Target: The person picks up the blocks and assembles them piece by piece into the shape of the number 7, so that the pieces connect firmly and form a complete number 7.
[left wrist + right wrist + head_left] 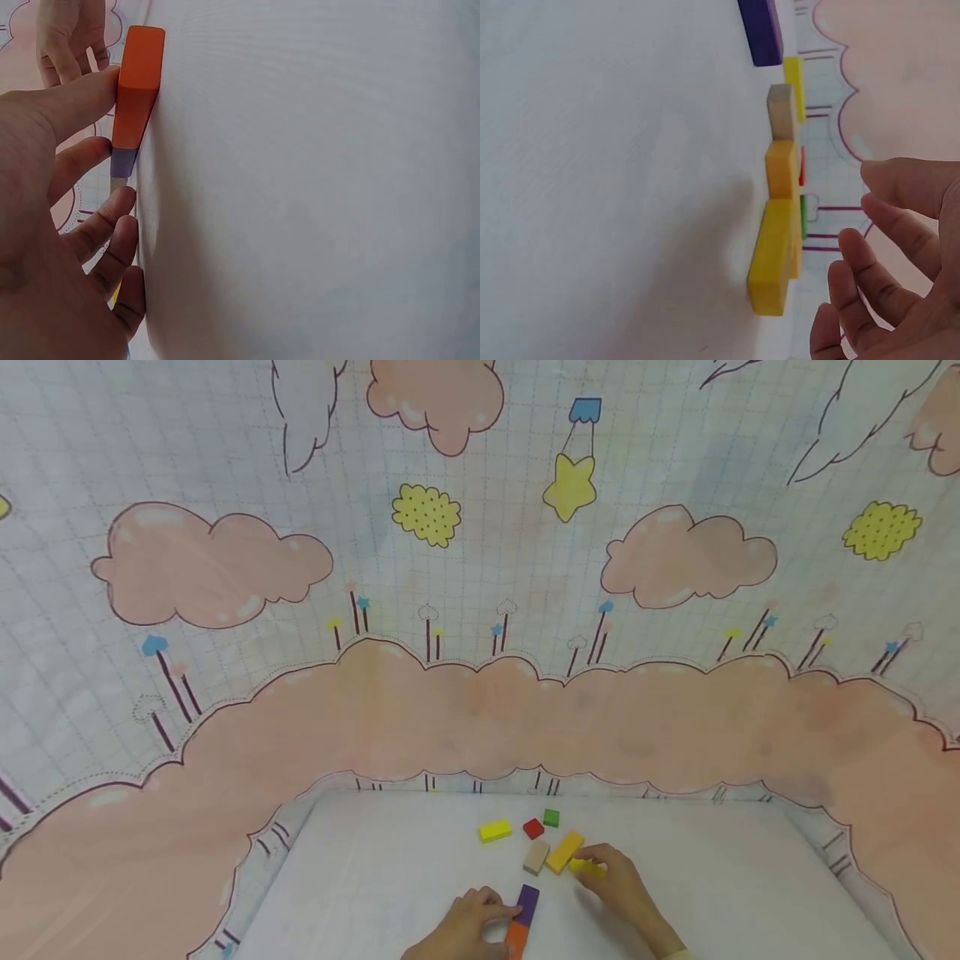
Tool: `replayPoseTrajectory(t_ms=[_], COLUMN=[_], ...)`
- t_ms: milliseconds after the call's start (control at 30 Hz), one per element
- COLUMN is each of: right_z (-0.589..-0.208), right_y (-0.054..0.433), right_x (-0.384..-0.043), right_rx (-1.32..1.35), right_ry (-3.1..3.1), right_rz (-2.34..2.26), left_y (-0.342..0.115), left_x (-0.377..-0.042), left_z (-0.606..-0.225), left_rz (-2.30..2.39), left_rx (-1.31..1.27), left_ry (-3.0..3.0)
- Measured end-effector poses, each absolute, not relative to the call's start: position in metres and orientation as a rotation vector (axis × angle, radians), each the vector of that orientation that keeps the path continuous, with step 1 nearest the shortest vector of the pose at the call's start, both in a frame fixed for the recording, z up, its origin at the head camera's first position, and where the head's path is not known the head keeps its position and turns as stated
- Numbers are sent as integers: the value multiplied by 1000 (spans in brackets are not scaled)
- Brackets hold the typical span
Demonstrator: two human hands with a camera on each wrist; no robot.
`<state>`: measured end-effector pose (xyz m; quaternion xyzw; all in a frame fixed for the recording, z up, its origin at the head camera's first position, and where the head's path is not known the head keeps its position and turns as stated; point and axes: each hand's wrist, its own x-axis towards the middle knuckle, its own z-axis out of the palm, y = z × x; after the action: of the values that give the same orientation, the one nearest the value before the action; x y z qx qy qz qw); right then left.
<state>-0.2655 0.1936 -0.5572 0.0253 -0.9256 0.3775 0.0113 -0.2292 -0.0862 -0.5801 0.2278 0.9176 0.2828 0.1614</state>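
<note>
Eight blocks on a white tabletop [360, 885], all lower centre of the head view. Left hand [467, 927], bottom centre: not wrapped round anything; thumb against the orange block [517, 935], index finger against the purple block [528, 903], both on the blocks' left side. Orange and purple lie end to end in one line, purple toward the top of the frame.

Right hand [621, 885], lower right of centre: fingers loose, released, gap to the long yellow block [769, 259] visible in the right wrist view. That block sits lower centre there, near the amber block [566, 852]; can't tell whether those two touch.

Wood-coloured block [536, 857] just left of amber. Above them, red block [533, 828] and green block [551, 817], green upper right of red. Second yellow block [495, 831] left of red, apart. Cloud-printed cloth [480, 718] fills upper frame, behind tabletop.
</note>
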Motion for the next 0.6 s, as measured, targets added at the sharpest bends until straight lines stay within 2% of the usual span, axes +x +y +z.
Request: replayPoseTrajectory(t_ms=[333, 600], right_z=[-572, -575], right_y=[206, 208], right_x=[-267, -271], right_rx=[-138, -134], right_ry=[-2948, -2966], right_rz=[1166, 1119], left_y=[-87, -89], left_x=[-227, -228], left_z=[-583, -580], left_rz=[852, 866], left_rx=[686, 674], left_ry=[2588, 2595])
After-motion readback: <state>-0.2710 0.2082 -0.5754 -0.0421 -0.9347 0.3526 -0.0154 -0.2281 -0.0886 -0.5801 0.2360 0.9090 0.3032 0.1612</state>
